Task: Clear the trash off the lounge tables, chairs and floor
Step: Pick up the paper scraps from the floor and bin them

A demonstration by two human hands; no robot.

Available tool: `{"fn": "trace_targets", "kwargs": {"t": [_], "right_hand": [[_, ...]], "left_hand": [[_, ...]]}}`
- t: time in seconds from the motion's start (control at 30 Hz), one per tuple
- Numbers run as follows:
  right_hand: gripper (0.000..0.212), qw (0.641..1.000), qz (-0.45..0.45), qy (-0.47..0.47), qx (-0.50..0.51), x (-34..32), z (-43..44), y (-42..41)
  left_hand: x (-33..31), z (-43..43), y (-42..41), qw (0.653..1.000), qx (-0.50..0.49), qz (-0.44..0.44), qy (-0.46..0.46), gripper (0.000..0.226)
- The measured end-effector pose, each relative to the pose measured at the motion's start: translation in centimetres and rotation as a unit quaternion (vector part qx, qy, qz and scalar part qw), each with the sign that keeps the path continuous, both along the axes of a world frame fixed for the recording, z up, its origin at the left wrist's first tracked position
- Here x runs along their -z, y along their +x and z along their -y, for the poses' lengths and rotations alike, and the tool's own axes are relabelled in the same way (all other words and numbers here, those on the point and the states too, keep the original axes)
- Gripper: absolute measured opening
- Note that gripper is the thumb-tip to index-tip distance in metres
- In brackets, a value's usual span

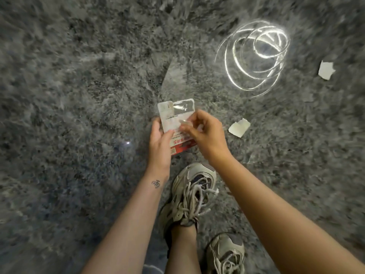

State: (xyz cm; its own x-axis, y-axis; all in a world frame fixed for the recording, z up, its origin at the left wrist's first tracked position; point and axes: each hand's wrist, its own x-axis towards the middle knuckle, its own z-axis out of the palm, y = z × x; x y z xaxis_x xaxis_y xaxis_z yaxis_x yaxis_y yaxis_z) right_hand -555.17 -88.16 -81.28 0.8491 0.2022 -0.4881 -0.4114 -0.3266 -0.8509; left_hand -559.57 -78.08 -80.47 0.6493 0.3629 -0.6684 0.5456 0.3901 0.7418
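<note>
Picked up: packet (pixel 173 113) gripped in left hand (pixel 159 137), pale piece (pixel 183 122) pinched in right hand (pixel 205 133). Remaining on rug (pixel 79 95): near scrap (pixel 239 127), far scrap (pixel 326 70), shiny coil (pixel 254 56).

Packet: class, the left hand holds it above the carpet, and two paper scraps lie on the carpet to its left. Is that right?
No. The head view shows both scraps right of the packet, not left. The left hand does hold it above the carpet.

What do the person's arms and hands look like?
Both arms are bare, with no sleeves in view. The left hand and right hand wear no gloves, and I see no rings or watch. A small dark tattoo marks the left forearm near the wrist.
</note>
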Motion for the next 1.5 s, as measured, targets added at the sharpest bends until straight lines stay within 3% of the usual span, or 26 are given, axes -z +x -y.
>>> {"fn": "trace_targets", "kwargs": {"t": [0.1,0.2,0.33,0.43,0.5,0.67,0.8,0.87,0.93,1.0,1.07,1.17,1.27,1.37,1.5], "right_hand": [[0.03,0.999,0.013,-0.04,0.014,-1.6,1.8,0.3],[0.036,0.998,0.018,-0.063,0.002,-2.8,3.5,0.5],[0.042,0.999,0.003,-0.038,0.014,-3.0,6.8,0.8],[0.036,0.969,0.013,-0.231,0.083,-0.3,9.9,1.1],[0.041,0.937,-0.036,-0.34,0.077,2.0,11.3,1.1],[0.047,0.917,-0.05,-0.396,0.024,6.0,12.1,1.4],[0.038,0.901,-0.034,-0.432,-0.01,7.6,11.9,1.1],[0.023,0.914,-0.038,-0.403,0.019,7.5,11.9,1.1],[0.013,0.95,-0.058,-0.285,0.118,5.9,12.1,1.2],[0.019,0.966,-0.051,-0.134,0.214,2.6,12.4,1.6],[0.032,0.976,-0.02,-0.044,0.214,-1.7,12.8,1.7],[0.035,0.994,0.021,-0.085,0.072,-7.8,13.2,2.2],[0.027,0.988,0.042,-0.147,-0.017,-12.0,14.1,3.5],[0.026,0.985,0.03,-0.168,-0.039,-15.1,15.0,5.2],[0.029,0.985,0.05,-0.163,-0.005,-16.7,16.4,7.1]], "left_hand": [[-1.9,2.0,1.3,0.998,0.036,-0.001,-0.046,0.018],[-3.1,3.7,2.1,0.995,0.101,-0.026,0.01,0.025],[-3.7,4.7,2.8,0.991,0.087,-0.055,0.087,0.026],[-3.3,4.6,3.4,0.986,0.07,-0.068,0.139,0.024],[-2.8,4.6,3.7,0.984,0.076,-0.068,0.147,0.023],[-1.0,4.6,4.2,0.984,0.103,-0.049,0.136,0.026],[0.1,4.9,4.0,0.983,0.115,-0.055,0.136,0.023],[0.2,5.1,4.0,0.982,0.116,-0.063,0.136,0.027],[-0.3,5.2,4.0,0.982,0.114,-0.072,0.13,0.029],[-1.7,5.5,4.1,0.982,0.121,-0.087,0.116,0.027],[-3.9,6.0,4.4,0.98,0.147,-0.095,0.093,0.027],[-7.9,7.3,5.5,0.971,0.217,-0.091,0.048,0.031],[-11.8,8.8,7.2,0.96,0.267,-0.089,0.018,0.036],[-14.9,10.1,9.2,0.952,0.294,-0.082,0.0,0.03],[-16.8,12.2,12.0,0.932,0.356,-0.035,0.057,0.035]]}}
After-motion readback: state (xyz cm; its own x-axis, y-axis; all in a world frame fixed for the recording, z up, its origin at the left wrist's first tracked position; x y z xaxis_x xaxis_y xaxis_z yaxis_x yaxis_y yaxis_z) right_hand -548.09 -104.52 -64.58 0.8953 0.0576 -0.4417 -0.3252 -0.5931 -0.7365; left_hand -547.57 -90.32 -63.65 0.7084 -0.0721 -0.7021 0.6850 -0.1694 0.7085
